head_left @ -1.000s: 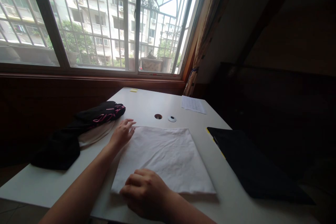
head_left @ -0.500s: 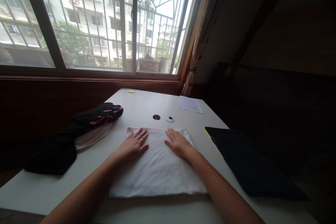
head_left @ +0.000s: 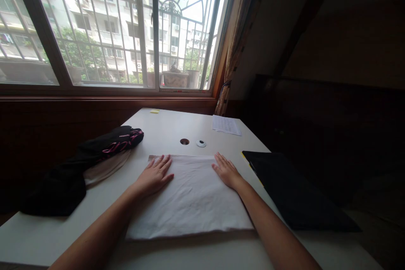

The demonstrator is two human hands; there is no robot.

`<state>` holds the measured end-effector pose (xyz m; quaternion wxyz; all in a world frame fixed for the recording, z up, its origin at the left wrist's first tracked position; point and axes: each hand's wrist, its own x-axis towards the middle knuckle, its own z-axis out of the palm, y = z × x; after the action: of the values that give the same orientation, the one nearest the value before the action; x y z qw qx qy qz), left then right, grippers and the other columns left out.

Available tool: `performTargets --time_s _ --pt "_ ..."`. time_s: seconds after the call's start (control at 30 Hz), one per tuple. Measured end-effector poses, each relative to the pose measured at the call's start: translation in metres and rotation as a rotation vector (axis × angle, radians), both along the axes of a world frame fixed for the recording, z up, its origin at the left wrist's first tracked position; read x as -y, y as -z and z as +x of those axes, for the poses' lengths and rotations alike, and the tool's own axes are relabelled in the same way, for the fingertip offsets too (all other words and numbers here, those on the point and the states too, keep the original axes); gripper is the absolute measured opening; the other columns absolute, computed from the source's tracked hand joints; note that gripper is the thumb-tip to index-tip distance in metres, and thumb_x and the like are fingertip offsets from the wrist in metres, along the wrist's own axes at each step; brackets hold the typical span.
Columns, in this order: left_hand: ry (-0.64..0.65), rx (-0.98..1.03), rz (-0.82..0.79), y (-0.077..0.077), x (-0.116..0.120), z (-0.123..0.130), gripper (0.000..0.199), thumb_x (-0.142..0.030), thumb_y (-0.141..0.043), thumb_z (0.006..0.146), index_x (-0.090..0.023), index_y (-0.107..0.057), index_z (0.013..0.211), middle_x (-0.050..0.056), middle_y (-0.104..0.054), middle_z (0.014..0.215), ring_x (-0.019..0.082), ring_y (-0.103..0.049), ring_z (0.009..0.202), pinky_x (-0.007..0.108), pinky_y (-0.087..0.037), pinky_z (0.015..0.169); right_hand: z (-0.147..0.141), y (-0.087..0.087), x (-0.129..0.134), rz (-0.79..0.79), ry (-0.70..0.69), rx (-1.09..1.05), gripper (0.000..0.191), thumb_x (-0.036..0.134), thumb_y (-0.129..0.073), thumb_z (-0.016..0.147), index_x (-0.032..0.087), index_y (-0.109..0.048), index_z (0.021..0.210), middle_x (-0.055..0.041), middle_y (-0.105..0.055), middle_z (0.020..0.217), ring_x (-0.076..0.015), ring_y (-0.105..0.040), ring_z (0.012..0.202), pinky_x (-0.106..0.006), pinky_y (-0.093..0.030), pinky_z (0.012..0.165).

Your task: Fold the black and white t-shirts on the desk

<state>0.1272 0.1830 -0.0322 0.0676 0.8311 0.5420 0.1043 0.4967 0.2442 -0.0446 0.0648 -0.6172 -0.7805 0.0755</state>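
Note:
A white piece of folded cloth (head_left: 193,202), perhaps a garment, lies flat on the white table (head_left: 177,124) with light creases across its middle. My left hand (head_left: 155,174) rests palm down on its far left corner, fingers spread. On the far right corner lies my right hand (head_left: 227,171), also flat with its fingers stretched out. Neither hand grips the fabric. A small beige patch shows at the cloth's far left corner, beside my left fingertips. The cloth's right edge is partly hidden under my right forearm.
Black clothing with pink print (head_left: 117,145) is heaped at the left over a beige cloth (head_left: 107,168). A dark folded item with a yellow edge (head_left: 294,190) lies at the right. Farther back are printed papers (head_left: 226,125), a cable hole (head_left: 184,141) and its round cover (head_left: 201,143).
My right hand has slid rightward across the cloth to its far right corner. My left hand stays near the far left corner. The whole view has shifted slightly.

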Motion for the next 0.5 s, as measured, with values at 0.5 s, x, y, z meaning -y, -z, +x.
performTargets --time_s 0.5 --pt "-0.002 0.007 0.048 0.003 -0.001 -0.002 0.07 -0.065 -0.029 0.099 -0.025 -0.03 0.157 0.007 -0.017 0.165 0.032 -0.017 0.152 0.053 -0.015 0.121 0.028 -0.004 0.052 -0.063 -0.047 -0.011 0.075 0.065 -0.022 0.099 0.02 -0.023 0.159 -0.0078 -0.012 0.167 -0.0207 -0.006 0.154 -0.041 -0.008 0.124"
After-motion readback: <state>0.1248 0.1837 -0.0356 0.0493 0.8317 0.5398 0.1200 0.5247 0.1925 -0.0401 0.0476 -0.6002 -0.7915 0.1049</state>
